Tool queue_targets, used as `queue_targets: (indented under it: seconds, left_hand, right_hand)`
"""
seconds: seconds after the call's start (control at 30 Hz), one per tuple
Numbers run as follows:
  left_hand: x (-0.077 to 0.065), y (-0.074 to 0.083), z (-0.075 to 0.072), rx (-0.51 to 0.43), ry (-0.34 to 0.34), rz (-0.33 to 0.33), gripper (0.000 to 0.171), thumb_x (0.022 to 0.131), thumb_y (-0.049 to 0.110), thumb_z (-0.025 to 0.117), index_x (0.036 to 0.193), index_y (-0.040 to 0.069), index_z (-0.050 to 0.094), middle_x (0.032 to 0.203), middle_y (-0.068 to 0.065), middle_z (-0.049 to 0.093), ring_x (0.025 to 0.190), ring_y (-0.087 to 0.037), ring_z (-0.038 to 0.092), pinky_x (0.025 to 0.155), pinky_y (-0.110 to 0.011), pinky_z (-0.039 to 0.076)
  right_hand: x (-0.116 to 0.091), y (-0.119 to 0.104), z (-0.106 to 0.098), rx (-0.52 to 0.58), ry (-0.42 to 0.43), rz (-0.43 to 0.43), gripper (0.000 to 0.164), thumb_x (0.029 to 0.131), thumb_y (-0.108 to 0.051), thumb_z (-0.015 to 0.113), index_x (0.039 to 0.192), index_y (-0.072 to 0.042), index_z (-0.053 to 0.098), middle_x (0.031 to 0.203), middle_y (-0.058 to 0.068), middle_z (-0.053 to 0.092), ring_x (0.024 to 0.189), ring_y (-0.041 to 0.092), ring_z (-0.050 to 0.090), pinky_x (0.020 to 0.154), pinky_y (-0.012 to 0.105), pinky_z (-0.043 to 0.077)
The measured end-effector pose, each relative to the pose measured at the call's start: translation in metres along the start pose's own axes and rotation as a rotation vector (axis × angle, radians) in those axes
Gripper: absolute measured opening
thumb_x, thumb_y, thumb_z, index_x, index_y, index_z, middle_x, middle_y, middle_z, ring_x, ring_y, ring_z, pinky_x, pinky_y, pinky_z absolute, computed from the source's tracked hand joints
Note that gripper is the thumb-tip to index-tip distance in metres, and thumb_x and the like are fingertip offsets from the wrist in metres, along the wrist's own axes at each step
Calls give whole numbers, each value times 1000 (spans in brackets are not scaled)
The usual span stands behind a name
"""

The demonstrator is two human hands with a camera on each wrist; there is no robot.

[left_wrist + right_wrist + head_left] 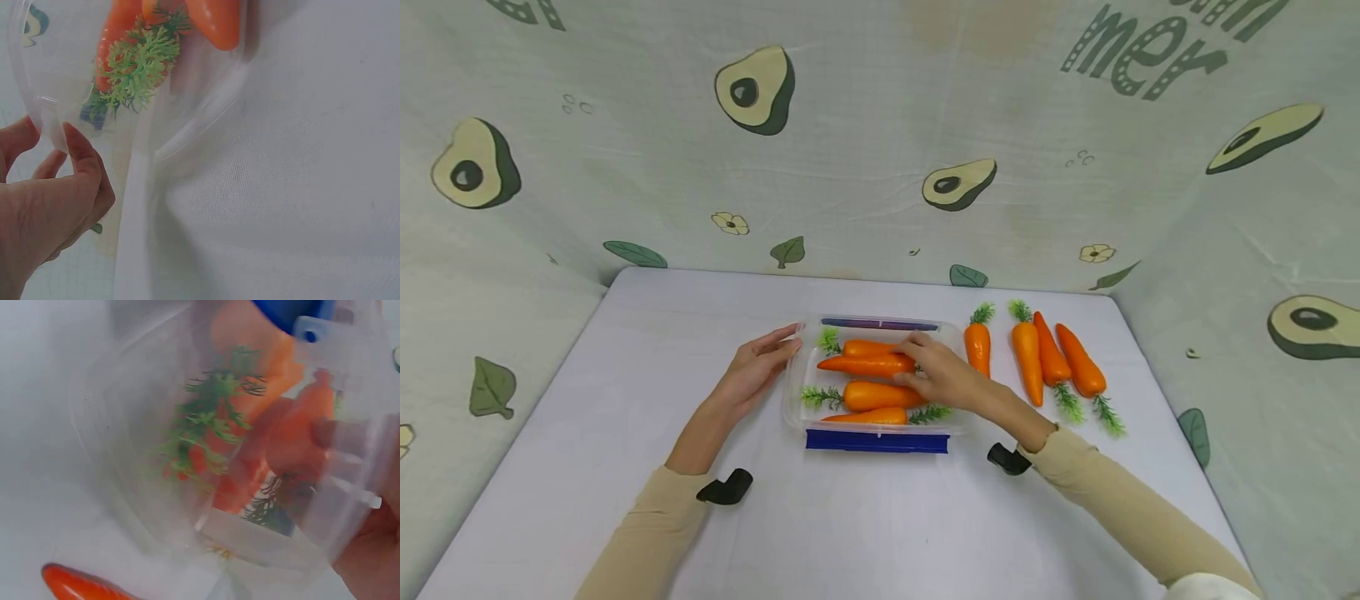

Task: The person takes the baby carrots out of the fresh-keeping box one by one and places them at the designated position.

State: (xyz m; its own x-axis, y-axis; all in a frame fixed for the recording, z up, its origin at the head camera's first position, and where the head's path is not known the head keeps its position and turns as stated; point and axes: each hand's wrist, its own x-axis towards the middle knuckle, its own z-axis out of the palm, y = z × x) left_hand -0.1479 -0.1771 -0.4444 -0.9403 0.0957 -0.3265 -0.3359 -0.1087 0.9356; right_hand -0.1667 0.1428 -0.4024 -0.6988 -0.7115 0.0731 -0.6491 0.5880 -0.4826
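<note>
A clear plastic container (pixel 793 408) with blue side latches sits mid-table, with several orange toy carrots with green leafy tops lying crosswise inside. At its left end, my left hand (pixel 751 377) pinches the rim; in the left wrist view, the thumb and fingers (pixel 81 147) meet at a clear end flap (pixel 55 131). My right hand (pixel 942 373) reaches over the right side and grips one carrot (pixel 861 365) by its thick leafy end, its tip pointing left. Through the blurred clear wall (pixel 125 462) in the right wrist view, the fingers show around that carrot (pixel 303 434).
Right of the container lie more carrots: one upright carrot (pixel 977 346) close to it, another carrot (pixel 1028 358) beside that, then two with leaves toward me, the outermost carrot (pixel 1081 358) farthest right. A fabric backdrop (pixel 865 150) with avocado prints surrounds the white table (pixel 865 525).
</note>
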Motion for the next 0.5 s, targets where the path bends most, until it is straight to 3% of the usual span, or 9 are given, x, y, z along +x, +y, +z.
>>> queue_targets:
  seconds: [0.3,0.5]
  left_hand:
    - [1,-1,-2,8,4,-5,57,104,24,65,156,12,46,149,-10,45,123,-12,47,118,-33,35]
    - [0,0,-2,12,-15,0,59,104,26,64,157,11,44,150,-11,43,120,-7,48,118,-33,34]
  right_hand:
    - [-11,-11,-23,44,88,-30,41,97,-21,75,130,2,66,113,12,64,94,25,61,80,32,57]
    - [-22,-17,-38,186,142,-3,39,96,-15,75,129,4,66,110,12,62,102,26,64,90,42,59]
